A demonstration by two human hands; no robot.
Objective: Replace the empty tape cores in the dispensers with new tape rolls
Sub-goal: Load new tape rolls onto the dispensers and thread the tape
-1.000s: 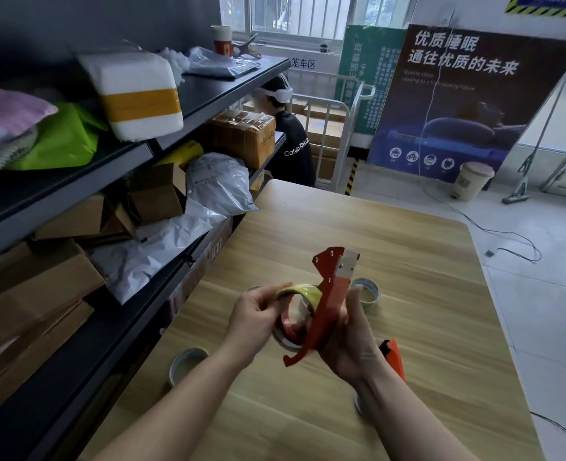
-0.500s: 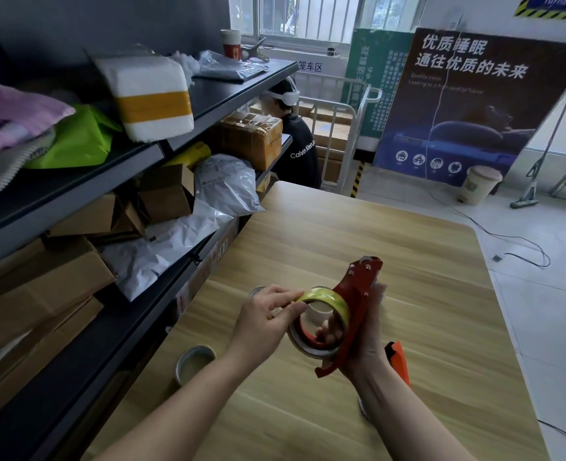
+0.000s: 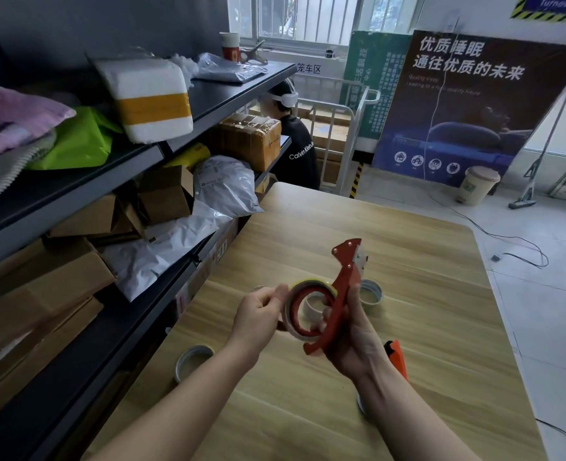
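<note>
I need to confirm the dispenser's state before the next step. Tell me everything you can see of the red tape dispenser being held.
The red tape dispenser is a flat, metal-looking frame held upright above the wooden table. Its riveted head with a pale cutter part points up and away; a curved red arm loops inside the tape roll, which sits on it with its yellowish outer face up. The right hand wraps the lower frame. The left hand pinches the roll's left edge.
</note>
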